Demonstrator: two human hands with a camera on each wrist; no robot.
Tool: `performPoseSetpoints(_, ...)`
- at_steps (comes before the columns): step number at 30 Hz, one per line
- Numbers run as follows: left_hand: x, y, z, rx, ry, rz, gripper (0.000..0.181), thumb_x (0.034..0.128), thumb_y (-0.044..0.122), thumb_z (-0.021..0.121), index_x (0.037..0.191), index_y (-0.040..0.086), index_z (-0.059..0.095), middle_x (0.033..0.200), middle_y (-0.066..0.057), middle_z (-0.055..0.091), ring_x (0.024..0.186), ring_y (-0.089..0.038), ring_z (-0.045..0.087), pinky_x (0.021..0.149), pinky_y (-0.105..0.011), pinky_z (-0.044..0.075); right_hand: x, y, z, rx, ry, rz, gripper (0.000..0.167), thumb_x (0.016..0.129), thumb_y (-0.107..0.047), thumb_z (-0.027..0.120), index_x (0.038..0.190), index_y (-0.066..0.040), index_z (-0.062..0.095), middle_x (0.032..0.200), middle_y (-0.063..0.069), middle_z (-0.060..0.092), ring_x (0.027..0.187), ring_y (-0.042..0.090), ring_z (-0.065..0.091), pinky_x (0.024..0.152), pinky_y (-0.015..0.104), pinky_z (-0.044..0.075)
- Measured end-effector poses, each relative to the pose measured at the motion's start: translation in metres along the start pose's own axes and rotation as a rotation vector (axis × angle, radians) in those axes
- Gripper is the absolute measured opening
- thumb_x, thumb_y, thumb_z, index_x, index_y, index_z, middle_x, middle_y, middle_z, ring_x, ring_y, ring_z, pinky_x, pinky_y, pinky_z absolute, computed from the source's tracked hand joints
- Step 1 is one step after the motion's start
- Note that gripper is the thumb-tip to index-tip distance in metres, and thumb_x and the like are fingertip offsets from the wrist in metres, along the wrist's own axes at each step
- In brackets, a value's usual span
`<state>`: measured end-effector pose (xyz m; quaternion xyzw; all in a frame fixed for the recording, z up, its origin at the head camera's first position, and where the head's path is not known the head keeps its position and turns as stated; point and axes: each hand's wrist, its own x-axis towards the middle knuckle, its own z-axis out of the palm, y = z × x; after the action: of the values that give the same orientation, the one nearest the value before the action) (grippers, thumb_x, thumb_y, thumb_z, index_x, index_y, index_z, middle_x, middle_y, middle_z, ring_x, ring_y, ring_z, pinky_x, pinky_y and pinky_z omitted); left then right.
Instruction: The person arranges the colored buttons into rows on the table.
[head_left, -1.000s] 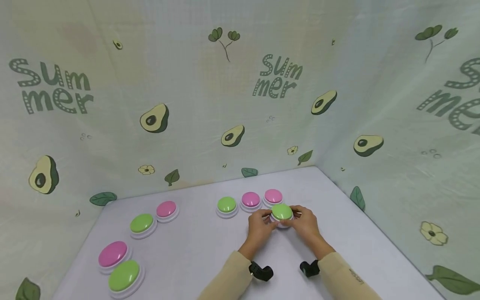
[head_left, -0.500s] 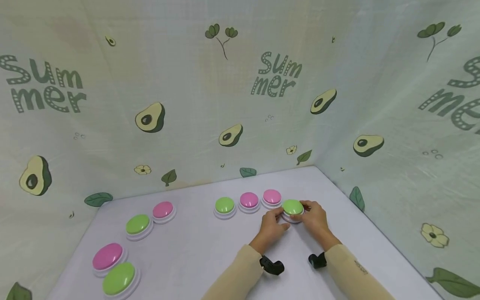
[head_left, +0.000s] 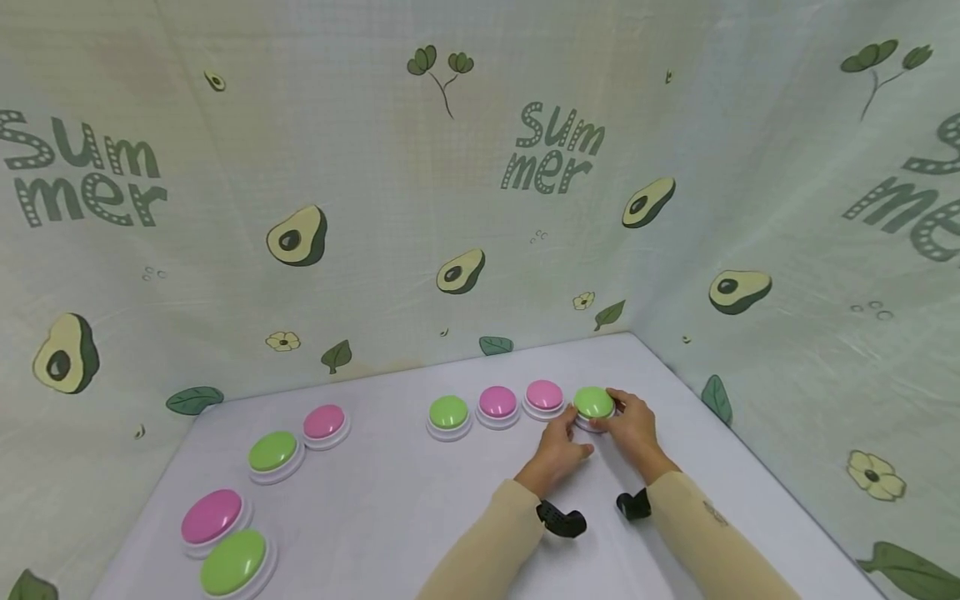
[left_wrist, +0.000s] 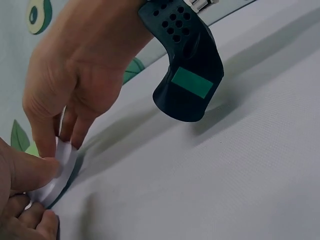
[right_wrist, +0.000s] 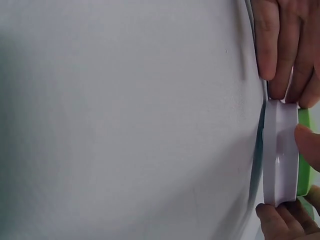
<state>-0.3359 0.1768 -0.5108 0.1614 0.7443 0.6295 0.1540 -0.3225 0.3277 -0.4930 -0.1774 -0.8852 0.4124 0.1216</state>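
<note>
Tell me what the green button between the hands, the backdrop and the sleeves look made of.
Green button: probably hard plastic, glossy; bright highlights on its smooth top.
Backdrop: likely thin fabric, mostly matte; soft creases, though a coated sheet is possible.
Sleeves: probably cloth, matte beige; no shine shows, fibre unclear.

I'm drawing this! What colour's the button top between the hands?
The button top is green, clearest in the head view.
</note>
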Motion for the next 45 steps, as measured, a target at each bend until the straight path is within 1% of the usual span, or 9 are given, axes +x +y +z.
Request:
performPoseSetpoints(3, 0.002, 0.002, 0.001, -0.015, 0.01, -0.021, 0.08, 0.0857, -0.012, 0.075, 0.158, -0.002, 0.041, 0.166, -0.016, 0.037, 0.147, -0.035, 0.046, 0.119, -0.038, 0.042, 0.004, 0.0, 0.002, -0.004, 0.01, -0.012, 0.077, 0.082, -0.005, 0.086, 0.148, 0.011, 0.05, 0.149, 0.037, 0.048, 0.143, 0.053, 0.04, 0.122, 0.062, 0.03)
performPoseSetpoints(10, 0.004, 0.004, 0.002, 0.02, 0.017, -0.034, 0.081, 0.0852, -0.01, 0.075, 0.158, 0.001, 0.042, 0.167, -0.012, 0.037, 0.146, -0.035, 0.047, 0.118, -0.039, 0.044, 0.009, -0.002, 0.004, -0.03, 0.032, -0.023, 0.077, 0.081, -0.004, 0.086, 0.148, 0.011, 0.05, 0.142, 0.039, 0.05, 0.137, 0.054, 0.045, 0.12, 0.063, 0.033)
performPoseSetpoints(13, 0.006, 0.005, 0.003, 0.019, 0.015, -0.053, 0.082, 0.0859, -0.01, 0.075, 0.159, 0.003, 0.041, 0.168, -0.01, 0.036, 0.147, -0.035, 0.046, 0.118, -0.04, 0.043, 0.011, -0.003, 0.004, -0.036, 0.031, -0.026, 0.077, 0.081, -0.002, 0.085, 0.148, 0.01, 0.049, 0.142, 0.039, 0.049, 0.138, 0.054, 0.044, 0.121, 0.062, 0.032)
performPoseSetpoints(19, 0.006, 0.008, 0.004, 0.017, 0.014, -0.052, 0.083, 0.0856, -0.01, 0.075, 0.16, 0.002, 0.039, 0.167, -0.013, 0.037, 0.146, -0.038, 0.047, 0.12, -0.041, 0.042, 0.016, -0.004, 0.004, -0.049, 0.033, -0.049, 0.077, 0.08, -0.001, 0.085, 0.148, 0.011, 0.049, 0.144, 0.039, 0.049, 0.14, 0.054, 0.043, 0.122, 0.062, 0.03)
performPoseSetpoints(24, 0.007, 0.008, 0.005, 0.027, 0.013, -0.058, 0.086, 0.0848, -0.01, 0.075, 0.161, 0.003, 0.038, 0.166, -0.015, 0.039, 0.144, -0.039, 0.049, 0.117, -0.043, 0.044, 0.02, -0.004, 0.007, -0.066, 0.031, -0.052, 0.076, 0.082, -0.003, 0.085, 0.148, 0.011, 0.049, 0.148, 0.037, 0.049, 0.141, 0.053, 0.042, 0.123, 0.061, 0.03)
performPoseSetpoints(27, 0.008, 0.007, 0.005, 0.043, 0.004, -0.057, 0.087, 0.0846, -0.009, 0.075, 0.162, 0.004, 0.038, 0.166, -0.015, 0.039, 0.142, -0.039, 0.05, 0.117, -0.044, 0.046, 0.022, -0.004, 0.009, -0.066, 0.029, -0.04, 0.076, 0.083, -0.004, 0.084, 0.148, 0.011, 0.048, 0.152, 0.034, 0.047, 0.144, 0.053, 0.04, 0.123, 0.061, 0.029)
performPoseSetpoints(31, 0.011, 0.005, 0.006, 0.072, -0.008, -0.057, 0.086, 0.0843, -0.008, 0.075, 0.161, 0.005, 0.039, 0.168, -0.011, 0.036, 0.141, -0.038, 0.051, 0.116, -0.044, 0.046, 0.023, -0.003, 0.01, -0.061, 0.022, -0.026, 0.074, 0.086, -0.004, 0.082, 0.149, 0.012, 0.047, 0.153, 0.033, 0.045, 0.145, 0.052, 0.038, 0.124, 0.06, 0.028)
performPoseSetpoints(37, 0.012, 0.008, 0.004, 0.094, -0.043, -0.056, 0.088, 0.0846, -0.008, 0.075, 0.163, 0.007, 0.037, 0.17, -0.009, 0.032, 0.142, -0.036, 0.051, 0.118, -0.043, 0.045, 0.025, -0.003, 0.011, -0.06, 0.011, -0.033, 0.072, 0.09, -0.004, 0.079, 0.15, 0.014, 0.043, 0.154, 0.034, 0.042, 0.146, 0.052, 0.037, 0.124, 0.059, 0.028)
performPoseSetpoints(45, 0.012, 0.008, 0.002, 0.166, -0.072, -0.046, 0.089, 0.0865, -0.003, 0.077, 0.164, 0.008, 0.034, 0.172, -0.008, 0.028, 0.142, -0.034, 0.052, 0.12, -0.04, 0.042, 0.026, 0.0, 0.015, -0.069, -0.007, -0.044, 0.07, 0.093, -0.003, 0.075, 0.15, 0.017, 0.04, 0.154, 0.037, 0.04, 0.145, 0.054, 0.036, 0.124, 0.06, 0.028)
